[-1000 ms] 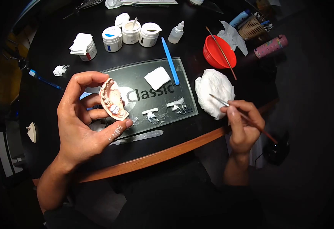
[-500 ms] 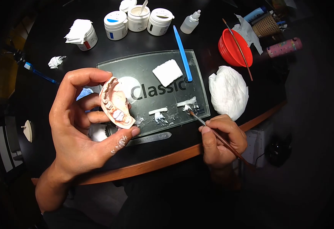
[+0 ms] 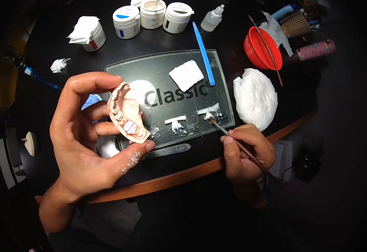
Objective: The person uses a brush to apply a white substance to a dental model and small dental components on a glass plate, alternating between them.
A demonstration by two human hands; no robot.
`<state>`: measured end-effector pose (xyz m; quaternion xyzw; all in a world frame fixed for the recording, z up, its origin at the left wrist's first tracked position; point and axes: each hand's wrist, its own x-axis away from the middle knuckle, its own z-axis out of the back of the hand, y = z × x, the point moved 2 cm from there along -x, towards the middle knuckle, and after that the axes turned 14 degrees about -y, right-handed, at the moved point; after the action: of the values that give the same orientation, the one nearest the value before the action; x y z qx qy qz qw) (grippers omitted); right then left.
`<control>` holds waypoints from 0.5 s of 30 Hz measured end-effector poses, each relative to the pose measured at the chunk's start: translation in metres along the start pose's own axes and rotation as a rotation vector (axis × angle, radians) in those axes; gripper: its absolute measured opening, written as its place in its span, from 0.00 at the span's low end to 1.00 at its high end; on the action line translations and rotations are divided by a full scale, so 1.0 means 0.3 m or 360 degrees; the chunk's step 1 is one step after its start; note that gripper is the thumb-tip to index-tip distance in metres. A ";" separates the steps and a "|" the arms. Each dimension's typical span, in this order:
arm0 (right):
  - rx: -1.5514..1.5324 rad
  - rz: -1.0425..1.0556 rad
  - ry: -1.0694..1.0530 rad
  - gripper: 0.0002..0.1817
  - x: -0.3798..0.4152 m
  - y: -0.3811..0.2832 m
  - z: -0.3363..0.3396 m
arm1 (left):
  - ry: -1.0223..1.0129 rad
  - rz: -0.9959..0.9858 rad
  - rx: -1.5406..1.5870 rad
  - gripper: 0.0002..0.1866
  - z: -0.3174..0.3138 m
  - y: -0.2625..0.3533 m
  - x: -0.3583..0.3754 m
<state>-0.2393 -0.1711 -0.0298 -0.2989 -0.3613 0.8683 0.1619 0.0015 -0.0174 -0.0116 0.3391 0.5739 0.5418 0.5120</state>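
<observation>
My left hand (image 3: 87, 130) grips a pinkish dental model (image 3: 126, 110) by its edges, between thumb and fingers. One back tooth on it carries a whitish-lilac crown (image 3: 130, 127). White residue marks my thumb. In my right hand (image 3: 250, 153) is a thin brush (image 3: 221, 129), held like a pen. Its tip touches a white paste heap (image 3: 209, 114) on the glass slab (image 3: 158, 75) lettered "Classic". A second paste heap (image 3: 176, 124) lies to the left. Higher on the slab rest a folded white pad (image 3: 186, 76) and a blue stick (image 3: 203, 54).
Several white jars (image 3: 126, 22) and a dropper bottle (image 3: 212, 19) stand at the back. To the right are a red bowl (image 3: 263, 50) with another brush (image 3: 267, 52) across it and a wad of white tissue (image 3: 255, 98). A metal spatula (image 3: 169, 150) lies before the slab.
The brush tip stays at the right paste heap, shifting slightly across it. My left hand keeps hold of the dental model. The whole view has shifted a little.
</observation>
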 end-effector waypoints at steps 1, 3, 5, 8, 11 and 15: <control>0.0001 0.0008 0.0003 0.06 0.000 0.001 0.000 | 0.0008 0.0011 0.0012 0.43 -0.001 0.002 0.000; -0.0008 0.0006 0.0012 0.07 0.004 0.003 0.000 | 0.0014 0.0018 0.0024 0.43 -0.003 0.003 0.000; -0.0011 -0.0006 0.0014 0.07 0.006 0.003 0.001 | 0.0011 0.0009 0.0020 0.43 -0.003 0.003 0.000; -0.0013 -0.0016 0.0009 0.07 0.006 0.001 0.002 | 0.0023 0.0021 0.0059 0.43 -0.005 0.003 0.000; -0.0018 0.0005 0.0013 0.07 0.006 0.003 0.003 | 0.0027 0.0010 0.0062 0.43 -0.006 0.001 0.000; -0.0014 -0.0049 0.0002 0.06 0.005 -0.003 0.002 | 0.0032 0.0017 0.0066 0.43 -0.006 0.000 -0.001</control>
<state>-0.2406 -0.1701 -0.0294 -0.2946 -0.3695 0.8640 0.1740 -0.0003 -0.0182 -0.0118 0.3473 0.5884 0.5359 0.4960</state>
